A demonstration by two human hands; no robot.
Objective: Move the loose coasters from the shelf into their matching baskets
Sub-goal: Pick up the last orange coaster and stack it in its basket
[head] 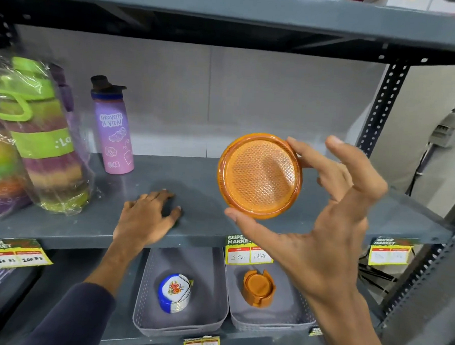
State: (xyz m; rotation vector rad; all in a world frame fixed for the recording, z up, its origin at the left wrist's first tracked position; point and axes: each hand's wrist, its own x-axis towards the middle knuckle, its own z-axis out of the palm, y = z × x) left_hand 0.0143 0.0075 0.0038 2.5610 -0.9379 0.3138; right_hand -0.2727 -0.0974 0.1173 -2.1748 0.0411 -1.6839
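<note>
My right hand [332, 212] holds a round orange coaster [259, 175] upright in front of the grey shelf [139, 220], pinched at its rim between thumb and fingers. My left hand [146, 217] rests palm down on the shelf's front part, fingers curled over something dark that I cannot make out. On the shelf below stand two grey baskets side by side. The left basket [146, 286] holds a blue and white floral coaster set [174, 292]. The right basket [295, 310] holds an orange coaster holder [258, 287].
A purple water bottle [114, 129] stands at the back left of the shelf. Wrapped multicoloured bottles [41, 141] crowd the far left. Price tags [248, 251] hang along the shelf's front edge. A perforated metal upright [383, 101] frames the right side.
</note>
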